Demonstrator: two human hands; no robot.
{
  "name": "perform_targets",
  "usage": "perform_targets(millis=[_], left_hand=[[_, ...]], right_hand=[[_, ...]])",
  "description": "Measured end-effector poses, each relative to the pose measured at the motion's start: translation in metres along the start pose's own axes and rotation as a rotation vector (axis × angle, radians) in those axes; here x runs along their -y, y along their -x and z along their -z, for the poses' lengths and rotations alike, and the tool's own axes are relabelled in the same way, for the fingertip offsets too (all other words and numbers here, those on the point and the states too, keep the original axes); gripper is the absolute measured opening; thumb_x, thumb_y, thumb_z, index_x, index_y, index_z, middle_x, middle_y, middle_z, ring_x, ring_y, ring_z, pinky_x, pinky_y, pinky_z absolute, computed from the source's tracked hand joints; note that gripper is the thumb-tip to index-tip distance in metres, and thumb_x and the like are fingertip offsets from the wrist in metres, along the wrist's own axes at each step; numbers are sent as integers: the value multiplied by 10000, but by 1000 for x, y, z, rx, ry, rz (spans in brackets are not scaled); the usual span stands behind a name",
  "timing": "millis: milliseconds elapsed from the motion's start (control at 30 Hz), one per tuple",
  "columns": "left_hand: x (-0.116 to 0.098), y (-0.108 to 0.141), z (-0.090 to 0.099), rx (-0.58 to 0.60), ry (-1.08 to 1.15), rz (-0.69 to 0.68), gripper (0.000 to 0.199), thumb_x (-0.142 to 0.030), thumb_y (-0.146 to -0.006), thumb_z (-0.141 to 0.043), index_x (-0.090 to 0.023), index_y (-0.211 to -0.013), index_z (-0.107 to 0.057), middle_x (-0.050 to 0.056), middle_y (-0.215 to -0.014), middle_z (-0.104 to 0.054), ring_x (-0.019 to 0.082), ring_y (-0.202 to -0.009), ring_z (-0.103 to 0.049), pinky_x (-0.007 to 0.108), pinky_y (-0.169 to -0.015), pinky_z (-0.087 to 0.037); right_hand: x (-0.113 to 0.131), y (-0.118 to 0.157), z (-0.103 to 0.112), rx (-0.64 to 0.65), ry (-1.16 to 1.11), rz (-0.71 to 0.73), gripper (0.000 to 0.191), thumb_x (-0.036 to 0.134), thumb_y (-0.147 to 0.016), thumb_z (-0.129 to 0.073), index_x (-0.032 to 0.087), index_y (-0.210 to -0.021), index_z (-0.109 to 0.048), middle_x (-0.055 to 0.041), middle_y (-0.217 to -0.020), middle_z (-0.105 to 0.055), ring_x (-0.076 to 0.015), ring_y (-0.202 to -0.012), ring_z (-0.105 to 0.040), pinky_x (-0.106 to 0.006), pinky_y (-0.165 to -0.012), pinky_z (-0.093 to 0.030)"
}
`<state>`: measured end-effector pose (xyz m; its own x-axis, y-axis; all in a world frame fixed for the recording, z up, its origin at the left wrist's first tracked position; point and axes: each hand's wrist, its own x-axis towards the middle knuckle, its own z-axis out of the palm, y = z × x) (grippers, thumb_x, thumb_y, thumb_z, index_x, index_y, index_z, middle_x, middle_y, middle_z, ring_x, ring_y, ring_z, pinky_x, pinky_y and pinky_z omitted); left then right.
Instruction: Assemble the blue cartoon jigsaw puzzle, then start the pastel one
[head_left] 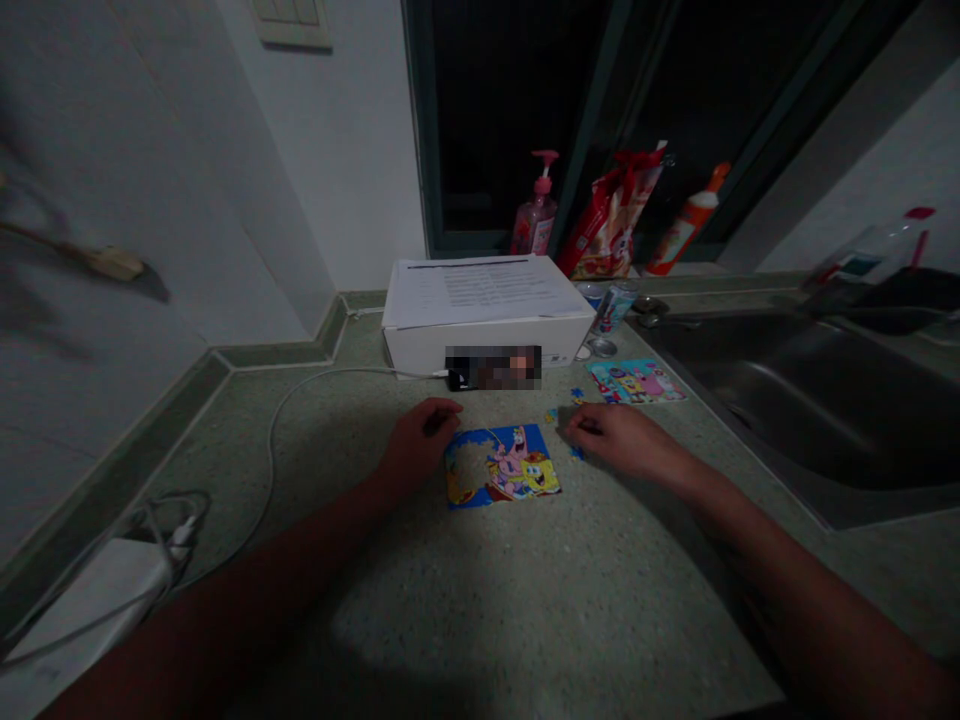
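Note:
A cartoon jigsaw puzzle (529,468) lies on the counter, partly put together, with the counter surface showing through its left part. At its upper left edge is my left hand (421,436), fingers curled; whether anything sits between them is hidden. My right hand (619,436) rests just right of the puzzle with its fingertips drawn together, and what they hold, if anything, cannot be made out. Small loose puzzle pieces (551,415) lie around the right fingertips, including a blue piece (577,453). Beyond that hand lies a second colourful cartoon picture (636,382), flat beside the sink.
Behind the puzzle stands a white box (420,345) with a printed sheet on top and a cabled phone (491,370) leaning against it. A metal sink (795,400) is at right. Tins (616,308), a pump bottle (534,220) and a white power bank-like block (90,590) surround the counter (495,610).

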<state>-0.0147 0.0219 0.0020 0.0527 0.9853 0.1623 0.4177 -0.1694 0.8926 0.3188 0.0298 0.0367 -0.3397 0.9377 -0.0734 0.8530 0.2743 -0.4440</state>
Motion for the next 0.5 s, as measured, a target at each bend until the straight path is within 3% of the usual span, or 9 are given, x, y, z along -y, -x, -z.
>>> perform_targets(millis=[500], left_hand=[[-2,-1,0,0,-7,6,139,-237,-895,-656,-224,-983,-762,56,-998,-822,229,-926,-765,400,-889,-619]], right_hand=[[9,-1,-3,-126,194,-35,273,297,-1031,-538,219,-1022,-800,-101,-970,-838,-276,-855,-773,-356,-705,-500]])
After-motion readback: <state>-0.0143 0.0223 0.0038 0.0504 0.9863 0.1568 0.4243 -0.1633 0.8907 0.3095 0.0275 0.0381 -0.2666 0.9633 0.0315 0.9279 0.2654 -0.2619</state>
